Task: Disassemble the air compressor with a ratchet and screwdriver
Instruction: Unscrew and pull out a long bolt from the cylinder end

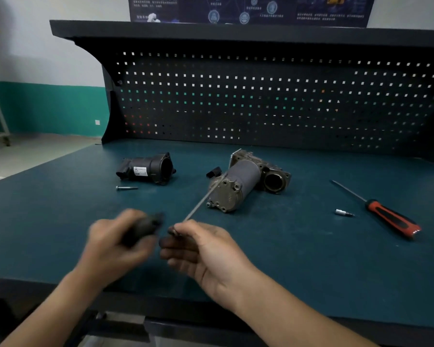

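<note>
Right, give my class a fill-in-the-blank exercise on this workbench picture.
The screwdriver has a black and ___ handle.
The socket bit lies just ___ of the screwdriver.
Of the short bolt and the long bolt, the right hand pinches the ___ one.
Missing words: red; left; long.

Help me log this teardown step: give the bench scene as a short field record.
left hand: grips a dark tool, blurred
right hand: fingers pinch a long thin metal rod
compressor body: lies mid-bench
black housing: detached, far left; loose bolt before it
screwdriver: red-and-black, lies right, untouched
bit socket: left of the screwdriver handle
</note>
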{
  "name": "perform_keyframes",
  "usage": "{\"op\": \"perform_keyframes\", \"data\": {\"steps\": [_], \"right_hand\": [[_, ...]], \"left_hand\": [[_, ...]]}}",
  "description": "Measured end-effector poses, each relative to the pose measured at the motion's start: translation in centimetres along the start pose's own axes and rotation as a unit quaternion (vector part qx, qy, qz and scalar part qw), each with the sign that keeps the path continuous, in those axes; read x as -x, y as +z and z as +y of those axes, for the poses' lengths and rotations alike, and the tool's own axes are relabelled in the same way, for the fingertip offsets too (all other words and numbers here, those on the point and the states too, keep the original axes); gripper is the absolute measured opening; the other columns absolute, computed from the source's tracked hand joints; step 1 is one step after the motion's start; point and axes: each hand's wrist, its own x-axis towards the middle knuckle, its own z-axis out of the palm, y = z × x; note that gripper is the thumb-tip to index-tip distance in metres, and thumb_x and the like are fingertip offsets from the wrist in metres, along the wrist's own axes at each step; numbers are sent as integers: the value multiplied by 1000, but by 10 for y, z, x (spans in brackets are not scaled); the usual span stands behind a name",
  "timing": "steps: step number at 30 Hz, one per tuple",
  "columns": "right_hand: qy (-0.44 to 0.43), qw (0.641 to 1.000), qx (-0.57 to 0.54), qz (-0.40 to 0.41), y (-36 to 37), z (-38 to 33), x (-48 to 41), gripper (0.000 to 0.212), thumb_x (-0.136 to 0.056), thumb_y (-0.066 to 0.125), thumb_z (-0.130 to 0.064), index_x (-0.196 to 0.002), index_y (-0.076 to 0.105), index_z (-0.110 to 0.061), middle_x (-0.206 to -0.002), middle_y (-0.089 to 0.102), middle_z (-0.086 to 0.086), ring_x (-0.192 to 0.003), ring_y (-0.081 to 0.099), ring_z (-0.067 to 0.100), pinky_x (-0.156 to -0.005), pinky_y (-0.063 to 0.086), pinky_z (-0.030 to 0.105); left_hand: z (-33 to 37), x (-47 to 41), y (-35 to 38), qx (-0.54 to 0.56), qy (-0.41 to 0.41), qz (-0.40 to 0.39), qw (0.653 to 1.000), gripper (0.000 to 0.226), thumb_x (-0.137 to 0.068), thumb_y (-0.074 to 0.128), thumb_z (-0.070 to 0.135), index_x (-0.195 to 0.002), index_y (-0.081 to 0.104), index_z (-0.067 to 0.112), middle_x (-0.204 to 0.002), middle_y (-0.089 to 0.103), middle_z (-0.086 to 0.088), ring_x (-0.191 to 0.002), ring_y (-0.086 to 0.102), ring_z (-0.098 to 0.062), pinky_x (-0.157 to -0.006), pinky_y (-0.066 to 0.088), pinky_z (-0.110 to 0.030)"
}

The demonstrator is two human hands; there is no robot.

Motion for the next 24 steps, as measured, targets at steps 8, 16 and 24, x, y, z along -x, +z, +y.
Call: {"op": "perform_keyframes", "data": {"steps": [8,16,24], "right_hand": [[-129,965,186,131,-51,-28,0,28,-85,52,-3,-59,56,-11,-46,54,-3,-39,50,6,-41,40,15],[-228,848,437,194,-80,-27,-7,28,-87,54,-19,-65,51,-2,-54,43,-2,-52,36,6,-50,29,20],[-295,793,523,103,-57,-23,-16,23,-91,50,-21,-68,54,-18,-57,48,-8,-54,44,4,-53,32,20]], "left_hand": [[-8,-35,34,-77,189,-242,949,48,-94,31,54,-87,58,15,-63,60,0,-50,56,-16,-39,39,-21],[1,-40,70,-128,239,-272,923,45,-83,42,49,-77,67,12,-62,62,-1,-50,60,-19,-37,39,-18],[14,-58,69,344,-284,-121,887,29,-97,41,13,-85,66,20,-74,71,10,-71,64,-1,-64,52,-20]]}}
